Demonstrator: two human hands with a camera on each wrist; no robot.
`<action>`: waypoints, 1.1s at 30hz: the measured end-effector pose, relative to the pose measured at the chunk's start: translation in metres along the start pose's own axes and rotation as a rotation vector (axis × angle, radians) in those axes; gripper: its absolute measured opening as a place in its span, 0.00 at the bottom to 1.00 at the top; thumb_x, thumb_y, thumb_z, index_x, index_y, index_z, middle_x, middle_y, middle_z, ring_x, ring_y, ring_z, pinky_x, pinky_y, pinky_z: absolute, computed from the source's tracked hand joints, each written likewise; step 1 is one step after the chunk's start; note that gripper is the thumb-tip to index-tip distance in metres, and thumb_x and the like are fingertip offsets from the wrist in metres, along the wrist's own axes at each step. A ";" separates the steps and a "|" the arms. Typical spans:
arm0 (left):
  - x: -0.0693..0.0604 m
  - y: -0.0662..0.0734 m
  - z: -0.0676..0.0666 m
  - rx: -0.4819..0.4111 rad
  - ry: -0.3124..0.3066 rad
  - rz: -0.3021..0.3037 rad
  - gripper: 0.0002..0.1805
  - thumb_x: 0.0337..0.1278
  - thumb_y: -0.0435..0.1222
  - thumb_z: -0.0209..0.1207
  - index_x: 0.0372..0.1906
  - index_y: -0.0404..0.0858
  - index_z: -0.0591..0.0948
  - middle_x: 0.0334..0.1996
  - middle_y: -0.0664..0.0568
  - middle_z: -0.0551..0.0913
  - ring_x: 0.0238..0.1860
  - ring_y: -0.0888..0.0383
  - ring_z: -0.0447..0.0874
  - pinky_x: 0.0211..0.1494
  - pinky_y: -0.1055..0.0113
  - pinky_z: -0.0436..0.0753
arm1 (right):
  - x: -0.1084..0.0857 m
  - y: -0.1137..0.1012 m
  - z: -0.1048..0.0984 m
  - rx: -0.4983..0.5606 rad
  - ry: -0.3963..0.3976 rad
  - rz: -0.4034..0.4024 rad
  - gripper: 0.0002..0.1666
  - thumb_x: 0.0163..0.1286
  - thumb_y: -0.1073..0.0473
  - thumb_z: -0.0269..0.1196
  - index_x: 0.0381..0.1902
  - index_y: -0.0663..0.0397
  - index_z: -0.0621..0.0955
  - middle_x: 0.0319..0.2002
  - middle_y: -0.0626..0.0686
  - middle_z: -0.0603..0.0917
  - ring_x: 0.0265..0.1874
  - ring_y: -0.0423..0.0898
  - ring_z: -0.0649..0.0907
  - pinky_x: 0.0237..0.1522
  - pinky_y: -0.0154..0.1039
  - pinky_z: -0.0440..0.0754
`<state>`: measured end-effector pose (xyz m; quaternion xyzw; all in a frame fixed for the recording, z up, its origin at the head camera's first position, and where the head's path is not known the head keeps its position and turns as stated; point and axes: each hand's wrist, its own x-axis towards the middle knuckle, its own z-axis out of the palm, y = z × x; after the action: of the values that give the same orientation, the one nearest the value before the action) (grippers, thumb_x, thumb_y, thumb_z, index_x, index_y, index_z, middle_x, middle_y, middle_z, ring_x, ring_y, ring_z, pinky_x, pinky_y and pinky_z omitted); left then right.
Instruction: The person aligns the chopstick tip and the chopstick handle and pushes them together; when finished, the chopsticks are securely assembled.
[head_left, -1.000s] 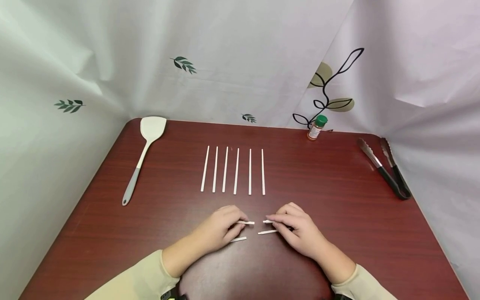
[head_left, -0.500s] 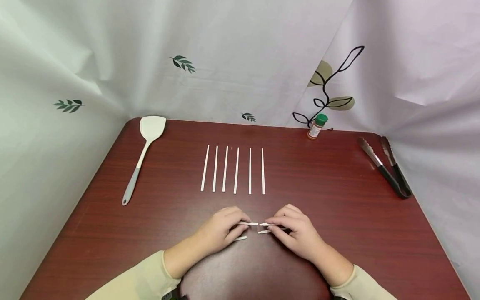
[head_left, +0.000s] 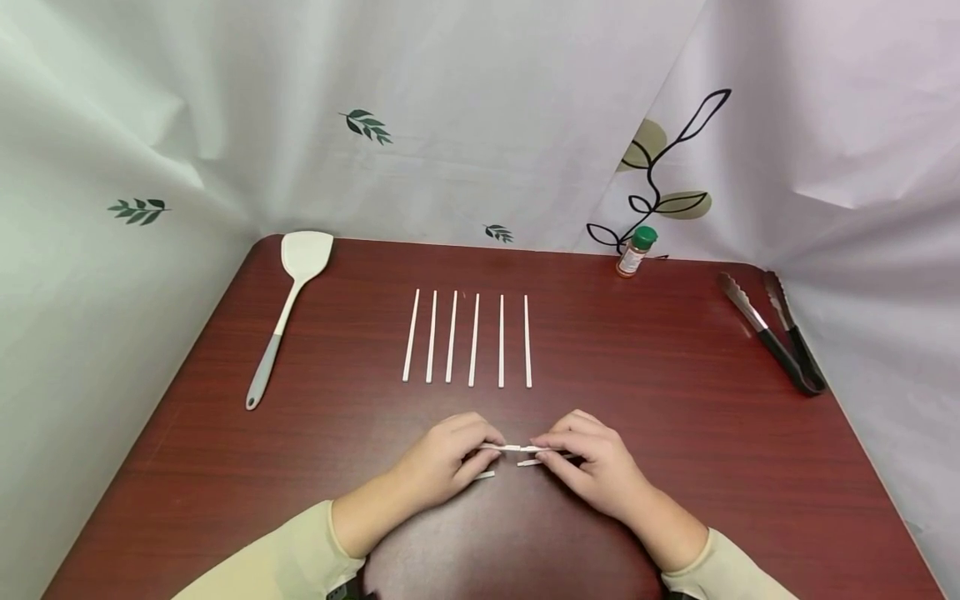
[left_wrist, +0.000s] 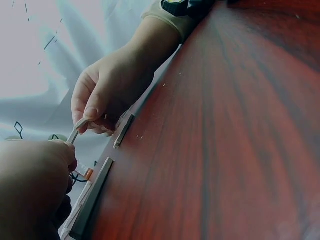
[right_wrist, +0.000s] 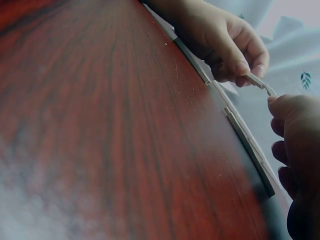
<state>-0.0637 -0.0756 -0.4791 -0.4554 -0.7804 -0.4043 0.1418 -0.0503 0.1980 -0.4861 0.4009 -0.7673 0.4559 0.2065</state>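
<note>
Between finger and thumb, my left hand (head_left: 450,454) pinches a thin white stick (head_left: 512,447), and my right hand (head_left: 596,458) pinches another white stick (head_left: 529,449). Their stepped inner ends meet in the gap between the hands, a little above the table; in the right wrist view the joint (right_wrist: 265,86) looks slightly bent. Below my left hand lies one more stick piece (head_left: 486,475), partly covered by it. Another piece (head_left: 527,462) lies under my right hand's fingers, its outer part hidden. The palms conceal the outer ends of the held sticks.
Farther back, several white sticks (head_left: 474,340) lie in a parallel row on the dark red table (head_left: 637,350). A white spatula (head_left: 303,254) with grey handle lies left, a green-capped spice bottle (head_left: 632,260) stands at the back, and black-handled tongs (head_left: 783,358) lie right. Crumbs (left_wrist: 140,137) dot the tabletop.
The two held sticks have come together: my left hand has shifted slightly right and my right hand slightly left, closing the gap between the ends. The lying pieces stay in place.
</note>
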 end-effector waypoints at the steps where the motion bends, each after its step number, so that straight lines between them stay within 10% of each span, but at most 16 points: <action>1: 0.000 0.000 0.000 -0.002 -0.001 0.001 0.09 0.64 0.29 0.70 0.46 0.41 0.85 0.40 0.58 0.85 0.42 0.63 0.84 0.50 0.71 0.82 | 0.000 0.000 0.000 0.001 0.000 0.001 0.15 0.61 0.69 0.77 0.45 0.53 0.91 0.36 0.44 0.87 0.36 0.42 0.84 0.41 0.32 0.79; 22: 0.000 0.002 0.003 0.013 0.005 -0.007 0.08 0.64 0.30 0.69 0.45 0.42 0.85 0.40 0.58 0.86 0.42 0.63 0.84 0.50 0.69 0.82 | 0.001 0.001 0.002 -0.027 0.021 -0.034 0.06 0.68 0.62 0.76 0.42 0.54 0.92 0.33 0.44 0.87 0.32 0.40 0.83 0.42 0.36 0.77; 33: -0.001 0.001 0.003 0.011 0.022 -0.034 0.10 0.63 0.30 0.72 0.45 0.44 0.87 0.40 0.58 0.87 0.42 0.64 0.85 0.49 0.70 0.83 | 0.000 -0.005 0.002 -0.057 0.072 0.142 0.19 0.50 0.70 0.81 0.38 0.47 0.90 0.32 0.41 0.86 0.27 0.40 0.82 0.31 0.30 0.79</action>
<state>-0.0615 -0.0739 -0.4807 -0.4369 -0.7887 -0.4071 0.1459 -0.0461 0.1949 -0.4845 0.3225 -0.7987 0.4615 0.2125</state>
